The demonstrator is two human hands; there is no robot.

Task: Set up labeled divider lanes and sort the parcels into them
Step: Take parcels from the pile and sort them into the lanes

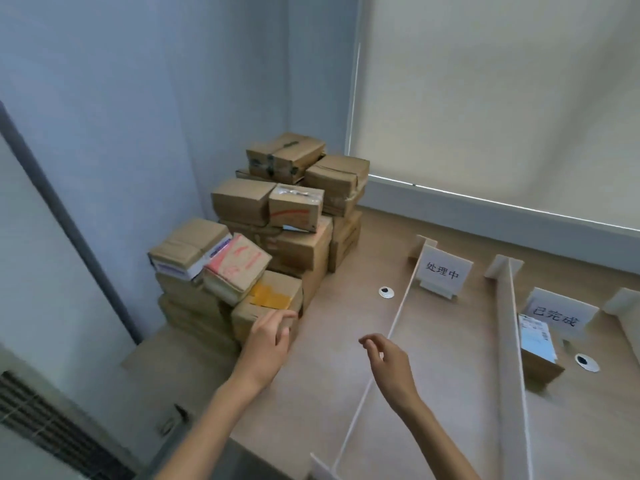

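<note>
At left on tabletop: parcel stack. Left hand open, fingers spread at yellow-taped front box, not gripping. Right hand loosely curled, empty, beside first divider. Further right: second divider, then one labelled parcel in the lane below 已完成 sign.

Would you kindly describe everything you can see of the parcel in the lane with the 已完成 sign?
The parcel is a brown cardboard box with a white printed shipping label on its upper face. It sits on the table just in front of the sign, its left edge hidden behind the white divider. No hand touches it.
</note>
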